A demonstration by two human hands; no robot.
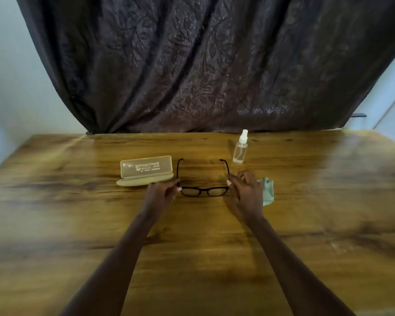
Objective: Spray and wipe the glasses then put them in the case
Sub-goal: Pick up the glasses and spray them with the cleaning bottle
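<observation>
Dark-framed glasses sit in the middle of the wooden table, temples unfolded and pointing away from me. My left hand pinches the frame's left corner, and my right hand pinches the right corner. A translucent beige case lies open just left of the glasses. A small clear spray bottle with a white nozzle stands upright behind and to the right. A pale green cloth lies crumpled on the table, partly hidden behind my right hand.
A dark patterned curtain hangs behind the table's far edge, with pale walls on both sides.
</observation>
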